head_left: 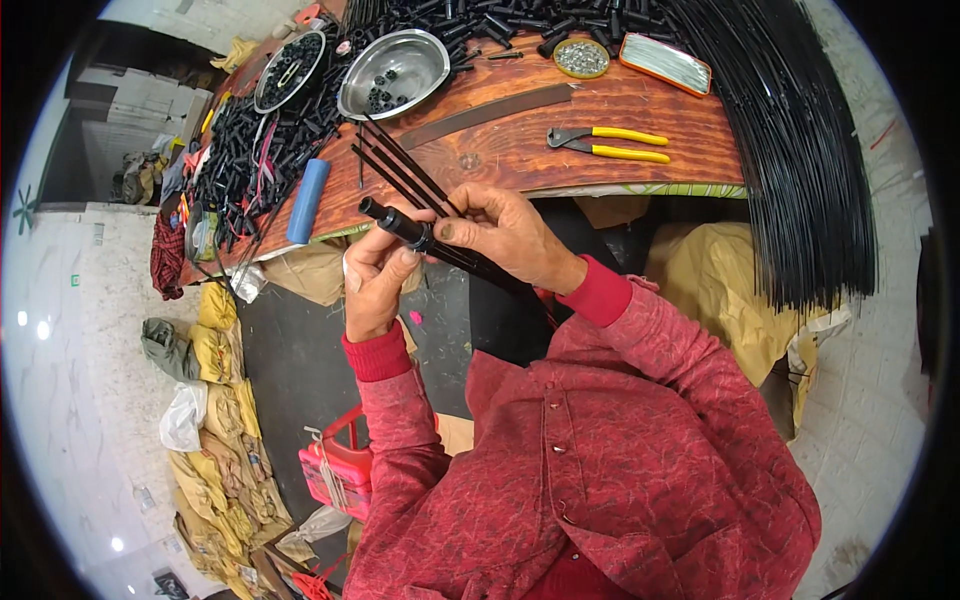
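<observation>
Both of my hands are raised at the table's near edge around one black assembly. Its black plastic tube with a collar (pixel 398 226) tilts up to the left, its narrow end free. My left hand (pixel 375 280) pinches the collar from below between thumb and fingers. My right hand (pixel 512 238) closes over thin black rods (pixel 402 165) beside the collar, thumb against them. Several rod ends fan out above the hands toward the table. Below the collar, more rods run back toward my lap, partly hidden by my right hand and sleeve.
On the wooden table (pixel 480 155) lie yellow-handled pliers (pixel 610 143), a flat strip (pixel 490 115), a blue cylinder (pixel 307 202) and heaped black tubes (pixel 235 165). A steel bowl (pixel 430 70), a round tin (pixel 582 58) and an orange-rimmed tray (pixel 665 64) hold small parts. Long black rods (pixel 810 190) overhang the right edge.
</observation>
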Tool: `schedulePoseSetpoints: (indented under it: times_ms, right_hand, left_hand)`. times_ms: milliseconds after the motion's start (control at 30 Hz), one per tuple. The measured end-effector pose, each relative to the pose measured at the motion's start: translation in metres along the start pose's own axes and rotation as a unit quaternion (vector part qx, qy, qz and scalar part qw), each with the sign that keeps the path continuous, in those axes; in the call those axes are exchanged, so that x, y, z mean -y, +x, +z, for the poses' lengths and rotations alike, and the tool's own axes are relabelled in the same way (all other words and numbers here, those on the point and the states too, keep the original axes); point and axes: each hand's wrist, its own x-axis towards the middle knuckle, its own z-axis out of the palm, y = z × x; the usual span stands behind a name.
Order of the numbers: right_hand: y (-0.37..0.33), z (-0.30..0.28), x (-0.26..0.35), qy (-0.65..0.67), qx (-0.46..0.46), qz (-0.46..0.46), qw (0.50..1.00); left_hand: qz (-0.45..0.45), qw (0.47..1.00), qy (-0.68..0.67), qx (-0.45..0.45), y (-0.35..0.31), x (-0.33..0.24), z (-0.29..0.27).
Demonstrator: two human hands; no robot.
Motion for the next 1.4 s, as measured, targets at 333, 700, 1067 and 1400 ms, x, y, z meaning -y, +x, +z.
schedulePoseSetpoints:
  times_ms: [333,700,1067,1400]
  right_hand:
    - [-0.001,-0.008,0.013,-0.075,-0.013,-0.002,0.997]
    - [0.005,-0.028,0.017,-0.137,-0.057,-0.023,0.989]
    - [0.018,-0.075,0.002,-0.174,-0.122,-0.003,0.977]
    - [0.013,-0.09,0.019,-0.212,-0.163,-0.021,0.963]
  left_hand:
    - [0.022,0.999,-0.035,0.035,0.02,0.017,-0.007]
    - [-0.021,0.998,-0.056,0.012,0.039,0.024,-0.001]
    - [-0.077,0.996,-0.043,-0.021,0.08,0.031,0.03]
    - [-0.086,0.992,-0.088,-0.035,0.101,0.054,0.041]
